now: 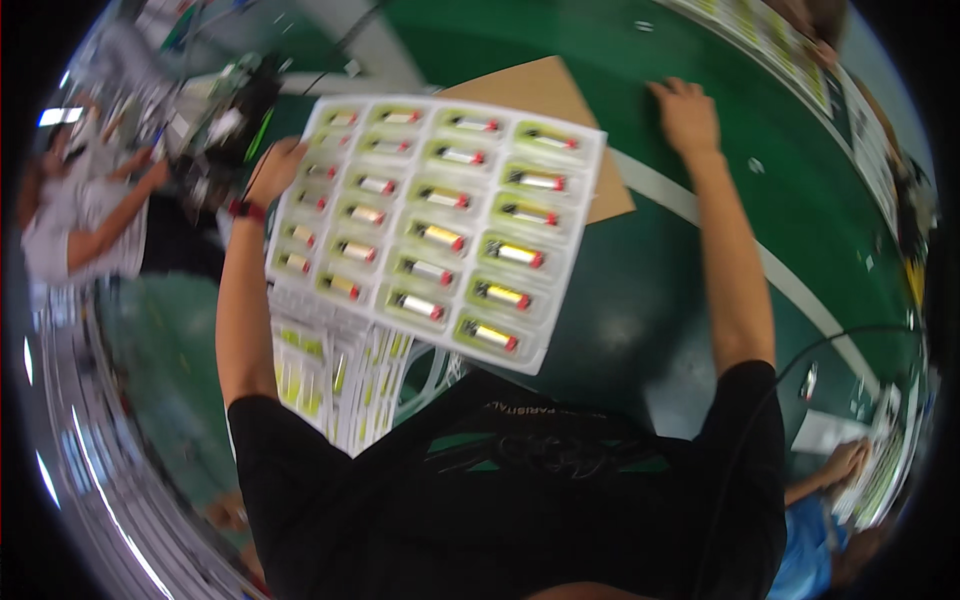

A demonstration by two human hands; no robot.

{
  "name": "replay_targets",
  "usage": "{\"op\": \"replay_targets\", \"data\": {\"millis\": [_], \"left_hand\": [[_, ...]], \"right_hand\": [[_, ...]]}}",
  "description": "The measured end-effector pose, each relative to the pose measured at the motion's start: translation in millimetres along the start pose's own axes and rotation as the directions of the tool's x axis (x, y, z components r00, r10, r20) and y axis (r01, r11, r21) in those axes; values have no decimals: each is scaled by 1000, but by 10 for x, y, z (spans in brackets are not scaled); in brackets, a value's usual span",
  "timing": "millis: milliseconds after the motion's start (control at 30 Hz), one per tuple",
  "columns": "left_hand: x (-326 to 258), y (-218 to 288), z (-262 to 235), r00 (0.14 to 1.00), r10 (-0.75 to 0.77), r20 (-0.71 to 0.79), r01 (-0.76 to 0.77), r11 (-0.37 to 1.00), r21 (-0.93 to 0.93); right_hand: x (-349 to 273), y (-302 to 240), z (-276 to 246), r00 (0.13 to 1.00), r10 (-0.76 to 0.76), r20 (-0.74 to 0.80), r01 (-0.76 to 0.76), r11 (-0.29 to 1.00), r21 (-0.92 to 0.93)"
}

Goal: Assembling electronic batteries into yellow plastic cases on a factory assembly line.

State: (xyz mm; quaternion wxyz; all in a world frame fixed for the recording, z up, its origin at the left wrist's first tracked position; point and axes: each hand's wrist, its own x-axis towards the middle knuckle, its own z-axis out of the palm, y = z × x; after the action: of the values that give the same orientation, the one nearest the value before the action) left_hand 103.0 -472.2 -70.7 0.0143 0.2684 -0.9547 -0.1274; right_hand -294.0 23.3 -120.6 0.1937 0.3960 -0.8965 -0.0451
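Observation:
My left hand (275, 172) grips the left edge of a white blister tray (480, 225), which is tilted in front of me. Rows of its pockets hold small cylinders with red ends and white, silver or yellow bodies, battery-like in shape. Partly behind the tray lies a flat brown cardboard sheet (610, 195). My right hand (688, 118) reaches out over the green surface, right of the cardboard, with its fingers extended and nothing in them. The left thumb and fingertips are partly hidden and blurred.
Stacked white trays (340, 385) with green-yellow pockets stand below the held tray, close to my left side. A dark cable (850, 330) crosses at the right. People work at the left, lower right and upper right, beside more trays (770, 40). Small scraps dot the green surface.

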Motion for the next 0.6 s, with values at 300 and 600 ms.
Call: {"op": "replay_targets", "data": {"millis": [300, 600], "left_hand": [[-1619, 742, -599, 968, -114, 221, 117, 993, 0], [-991, 151, -155, 965, -193, -177, 193, 981, -15]], "right_hand": [[-481, -306, -571, 969, 243, -35, -113, 570, 814], [-1535, -1329, -1326, 827, 141, 544, -562, 174, 809]]}}
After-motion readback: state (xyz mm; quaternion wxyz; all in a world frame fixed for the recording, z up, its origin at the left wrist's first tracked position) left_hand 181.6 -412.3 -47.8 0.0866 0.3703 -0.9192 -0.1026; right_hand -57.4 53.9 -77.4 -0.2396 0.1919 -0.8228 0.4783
